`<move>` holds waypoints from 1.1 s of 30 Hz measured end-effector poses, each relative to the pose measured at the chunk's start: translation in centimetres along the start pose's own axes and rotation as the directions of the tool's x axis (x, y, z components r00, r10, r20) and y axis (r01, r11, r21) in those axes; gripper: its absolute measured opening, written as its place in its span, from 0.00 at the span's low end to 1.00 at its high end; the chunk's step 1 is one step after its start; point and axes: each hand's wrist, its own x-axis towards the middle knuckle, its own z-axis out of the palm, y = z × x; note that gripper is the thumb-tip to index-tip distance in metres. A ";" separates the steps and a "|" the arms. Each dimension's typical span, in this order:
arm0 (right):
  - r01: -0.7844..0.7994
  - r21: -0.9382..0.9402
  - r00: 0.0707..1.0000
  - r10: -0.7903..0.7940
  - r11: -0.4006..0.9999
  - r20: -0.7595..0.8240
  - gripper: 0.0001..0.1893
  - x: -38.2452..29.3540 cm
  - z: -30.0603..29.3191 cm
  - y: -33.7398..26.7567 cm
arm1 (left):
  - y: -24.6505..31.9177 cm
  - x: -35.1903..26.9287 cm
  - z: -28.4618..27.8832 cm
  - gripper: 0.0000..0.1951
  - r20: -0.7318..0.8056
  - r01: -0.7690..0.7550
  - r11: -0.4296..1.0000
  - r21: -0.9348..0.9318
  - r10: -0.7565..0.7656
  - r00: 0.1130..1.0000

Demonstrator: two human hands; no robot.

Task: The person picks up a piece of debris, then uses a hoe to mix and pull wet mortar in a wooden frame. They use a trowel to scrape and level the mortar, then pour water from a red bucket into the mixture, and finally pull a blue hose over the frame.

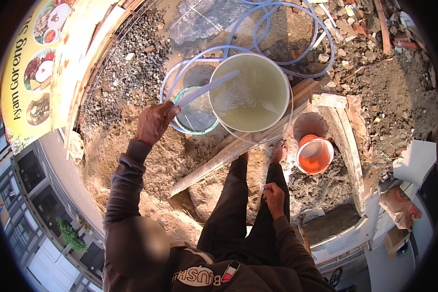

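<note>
A clear plastic hose [208, 87] is gripped near its end by my left hand [156, 122]. Its free end points over the large white bucket [289, 98], which is filled nearly to the rim with cloudy, rippling water [248, 95]. Below the hose, partly behind that bucket, stands a green-rimmed bucket [213, 127]. My right hand [273, 197] rests by my right thigh, fingers curled, with nothing visible in it. To the right of my feet sits a small orange pail [315, 155] with a white rim.
The hose lies in loose coils [330, 54] beyond the buckets. Wooden planks [211, 166] cross the ground before my feet, and another board [346, 146] lies to the right. Gravel [127, 65] is heaped at the upper left, sand [131, 175] nearer, broken rubble [372, 47] at the upper right.
</note>
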 end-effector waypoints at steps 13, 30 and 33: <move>-0.043 0.019 0.999 0.044 0.999 -0.009 0.05 0.4 -0.1 -1.2 | -2.8 -2.5 1.0 0.14 -0.170 0.149 0.985 -0.087 -0.162 0.972; -0.093 -0.042 0.996 0.093 0.995 0.013 0.07 0.8 0.0 -1.4 | -11.4 -10.0 7.7 0.15 -0.219 0.697 0.711 -0.094 -0.697 0.682; -0.089 -0.047 0.996 0.089 0.995 0.013 0.08 0.9 -0.5 -1.4 | -10.9 -10.5 8.5 0.14 -0.141 0.727 0.637 -0.256 -0.769 0.624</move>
